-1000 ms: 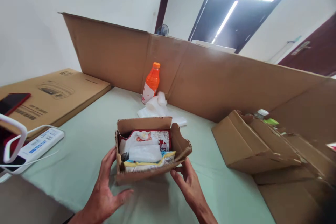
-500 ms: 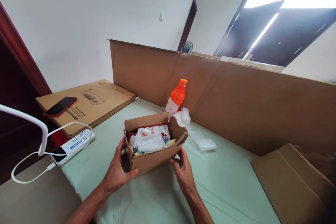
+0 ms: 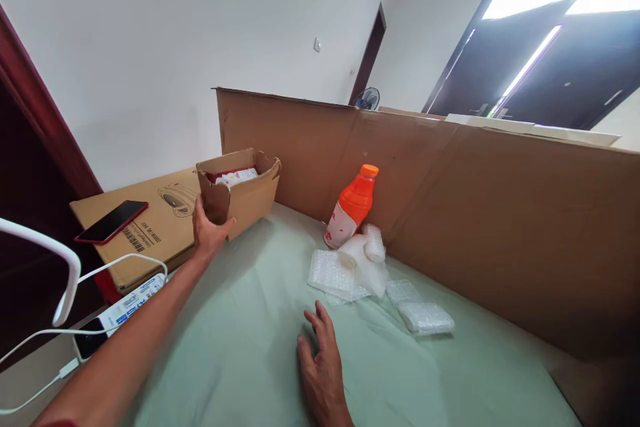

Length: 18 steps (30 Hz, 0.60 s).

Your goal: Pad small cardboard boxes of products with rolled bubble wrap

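Note:
My left hand point(image 3: 207, 230) grips the near end of a small open cardboard box point(image 3: 247, 190) and holds it out at arm's length, over the edge of a flat printed carton point(image 3: 160, 220). Packets show inside the box at the top. My right hand point(image 3: 323, 363) rests flat on the pale green table cover point(image 3: 240, 340), fingers spread, holding nothing. An orange bottle point(image 3: 353, 207) stands just beyond it beside pieces of bubble wrap point(image 3: 350, 267).
A tall cardboard wall point(image 3: 450, 193) runs along the far side of the table. A red phone point(image 3: 111, 221) lies on the flat carton. A white power strip point(image 3: 117, 313) with cables sits at the left edge. Another bubble wrap piece point(image 3: 423, 317) lies to the right.
My right hand let go of the box and dropped flat onto the table. My left hand carried the box away to the far left. The view swung left.

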Motion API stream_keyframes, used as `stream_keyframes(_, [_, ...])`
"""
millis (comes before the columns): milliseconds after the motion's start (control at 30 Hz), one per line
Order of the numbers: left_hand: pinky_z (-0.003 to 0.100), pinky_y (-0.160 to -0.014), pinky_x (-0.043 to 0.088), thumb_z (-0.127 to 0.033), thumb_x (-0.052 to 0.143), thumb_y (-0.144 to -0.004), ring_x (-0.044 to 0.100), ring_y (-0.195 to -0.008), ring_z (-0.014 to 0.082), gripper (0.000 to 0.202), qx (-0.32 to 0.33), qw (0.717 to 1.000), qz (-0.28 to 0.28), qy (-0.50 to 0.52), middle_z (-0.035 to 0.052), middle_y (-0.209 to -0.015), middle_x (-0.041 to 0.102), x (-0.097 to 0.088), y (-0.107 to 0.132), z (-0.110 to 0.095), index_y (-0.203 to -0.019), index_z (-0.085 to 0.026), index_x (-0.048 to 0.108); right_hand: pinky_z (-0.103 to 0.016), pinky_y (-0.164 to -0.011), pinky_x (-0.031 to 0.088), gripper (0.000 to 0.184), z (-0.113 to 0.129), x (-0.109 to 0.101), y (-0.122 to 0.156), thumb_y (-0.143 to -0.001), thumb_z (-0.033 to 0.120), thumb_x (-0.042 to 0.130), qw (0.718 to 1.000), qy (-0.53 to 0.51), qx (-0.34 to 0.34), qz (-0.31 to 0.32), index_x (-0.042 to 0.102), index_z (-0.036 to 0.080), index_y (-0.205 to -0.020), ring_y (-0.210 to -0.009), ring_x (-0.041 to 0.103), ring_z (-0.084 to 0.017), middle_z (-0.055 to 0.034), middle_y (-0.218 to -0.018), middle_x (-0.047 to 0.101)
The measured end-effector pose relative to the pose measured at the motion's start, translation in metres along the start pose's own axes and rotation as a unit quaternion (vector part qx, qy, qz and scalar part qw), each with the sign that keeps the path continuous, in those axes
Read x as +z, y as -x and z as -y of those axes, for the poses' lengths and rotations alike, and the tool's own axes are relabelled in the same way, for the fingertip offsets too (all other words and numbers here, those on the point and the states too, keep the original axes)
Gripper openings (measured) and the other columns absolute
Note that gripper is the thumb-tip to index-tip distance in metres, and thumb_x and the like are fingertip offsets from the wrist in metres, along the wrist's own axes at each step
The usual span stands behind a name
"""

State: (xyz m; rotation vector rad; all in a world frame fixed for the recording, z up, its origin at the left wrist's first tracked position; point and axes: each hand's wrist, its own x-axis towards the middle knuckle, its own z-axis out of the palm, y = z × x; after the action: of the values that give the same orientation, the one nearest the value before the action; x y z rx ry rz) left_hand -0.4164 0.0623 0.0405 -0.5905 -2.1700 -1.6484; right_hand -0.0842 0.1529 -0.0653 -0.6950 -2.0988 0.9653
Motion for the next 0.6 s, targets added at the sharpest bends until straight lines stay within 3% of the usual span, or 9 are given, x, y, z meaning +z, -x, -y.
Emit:
stream_keyframes(100, [0.051, -0.12, 0.026, -0.024, 0.079, -0.064, 0.034, -0.144, 0.0351, 0.104, -0.005, 1.0, -0.026, -0.015, 0.0228, -0.152, 0.038, 0.025, -0.041, 0.013, -0.15, -0.009, 0.023, -0.048, -0.108, 0.05, 0.034, -0.002, -0.004, -0.001, -0.09, 0.021, 0.053, 1.0, 0.015, -0.015, 0.011, 0.067, 0.02, -0.121, -0.139, 0.048, -0.031, -0.0145, -0.152, 0.047])
stream_keyframes(200, [0.048, -0.12, 0.027, -0.022, 0.078, -0.063, 0.035, -0.144, 0.0334, 0.101, -0.005, 0.999, -0.03, -0.022, 0.0215, -0.152, 0.039, 0.039, -0.062, 0.025, -0.149, -0.01, 0.026, -0.049, -0.108, 0.05, 0.031, -0.005, -0.007, -0.002, -0.091, 0.02, 0.054, 0.999, 0.028, -0.033, 0.029, 0.069, 0.021, -0.118, -0.136, 0.051, -0.031, -0.0147, -0.15, 0.051])
stream_keyframes(400, [0.043, -0.119, 0.031, -0.026, 0.078, -0.065, 0.038, -0.142, 0.0303, 0.107, -0.002, 0.999, -0.007, -0.035, 0.0213, -0.152, 0.04, 0.053, -0.081, 0.043, -0.153, -0.009, 0.02, -0.047, -0.108, 0.05, 0.03, -0.01, -0.009, 0.0, -0.092, 0.021, 0.054, 0.998, 0.033, -0.033, 0.043, 0.068, 0.024, -0.118, -0.136, 0.051, -0.03, -0.012, -0.151, 0.05])
stream_keyframes(600, [0.05, -0.117, 0.031, -0.033, 0.078, -0.067, 0.037, -0.143, 0.0356, 0.107, -0.023, 0.998, 0.015, -0.062, 0.0262, -0.15, 0.04, 0.058, -0.084, 0.044, -0.152, -0.006, 0.019, -0.046, -0.106, 0.051, 0.031, -0.009, -0.008, -0.003, -0.09, 0.019, 0.055, 0.998, 0.023, -0.037, 0.035, 0.07, 0.024, -0.117, -0.134, 0.054, -0.03, -0.0122, -0.148, 0.053])
